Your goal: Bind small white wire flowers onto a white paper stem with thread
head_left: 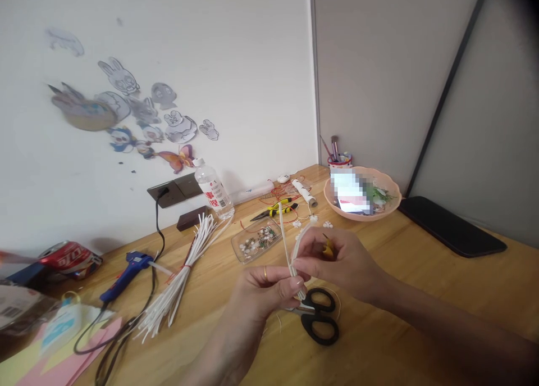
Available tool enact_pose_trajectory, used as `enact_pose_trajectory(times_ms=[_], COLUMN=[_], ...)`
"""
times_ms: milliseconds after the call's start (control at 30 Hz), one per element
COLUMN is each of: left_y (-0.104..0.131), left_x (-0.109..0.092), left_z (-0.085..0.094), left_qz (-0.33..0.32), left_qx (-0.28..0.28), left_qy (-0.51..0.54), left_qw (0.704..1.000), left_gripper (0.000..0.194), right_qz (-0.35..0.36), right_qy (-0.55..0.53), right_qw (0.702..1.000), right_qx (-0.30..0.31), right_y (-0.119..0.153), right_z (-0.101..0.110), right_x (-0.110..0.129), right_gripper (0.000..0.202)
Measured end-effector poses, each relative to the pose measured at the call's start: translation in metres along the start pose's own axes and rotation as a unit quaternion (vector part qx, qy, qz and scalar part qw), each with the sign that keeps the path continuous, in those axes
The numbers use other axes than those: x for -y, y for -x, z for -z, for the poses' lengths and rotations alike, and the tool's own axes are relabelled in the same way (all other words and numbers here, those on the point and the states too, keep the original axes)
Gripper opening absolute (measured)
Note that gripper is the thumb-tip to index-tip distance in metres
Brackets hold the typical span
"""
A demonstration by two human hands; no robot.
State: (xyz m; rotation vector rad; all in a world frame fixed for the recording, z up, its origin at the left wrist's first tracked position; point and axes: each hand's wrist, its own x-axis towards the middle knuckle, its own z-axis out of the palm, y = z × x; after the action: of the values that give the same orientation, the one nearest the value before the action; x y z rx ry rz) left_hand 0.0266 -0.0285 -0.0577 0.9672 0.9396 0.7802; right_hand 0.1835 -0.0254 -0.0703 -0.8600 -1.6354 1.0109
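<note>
In front of me, my left hand [269,290] pinches the lower ends of a few thin white stems [283,234] between thumb and fingers. My right hand [337,257] grips the same strands a little higher, where one of them bends over toward the right. A small yellow object with a dark tip [328,248] shows by the curled fingers of the right hand; whether it is held cannot be told. Beneath both hands lie scissors with black handles [324,334], their blades partly covered by the left hand.
Left of the hands lies a tied bundle of white stems [183,279], with a blue glue gun [126,277] and its cord beyond. A bead tray [259,241], yellow-black pliers [275,209], a bottle [214,189] and a pink bowl [379,212] holding a phone stand farther back.
</note>
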Motion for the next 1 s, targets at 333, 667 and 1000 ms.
enact_pose_trajectory(times_ms=[333,667,1000], left_y=[0.0009,0.0023,-0.0006], left_x=[-0.0022,-0.0017,0.0033], left_z=[-0.001,-0.0032,-0.0021], left_qz=[-0.017,-0.014,0.001], left_qx=[-0.003,0.035,0.035], left_qy=[-0.01,-0.002,0.016], left_qw=[1.0,0.999,0.999], left_gripper=[0.012,0.009,0.01], right_qz=[-0.005,0.012,0.025], right_qy=[-0.03,0.026,0.051], right_qw=[1.0,1.0,0.998], right_qx=[0.006,-0.011,-0.007], right_y=[-0.0008,-0.0024,-0.0009], right_z=[-0.0012,-0.0012,-0.0043], right_x=[0.0016,0.0,-0.0062], right_gripper=[0.006,0.01,0.01])
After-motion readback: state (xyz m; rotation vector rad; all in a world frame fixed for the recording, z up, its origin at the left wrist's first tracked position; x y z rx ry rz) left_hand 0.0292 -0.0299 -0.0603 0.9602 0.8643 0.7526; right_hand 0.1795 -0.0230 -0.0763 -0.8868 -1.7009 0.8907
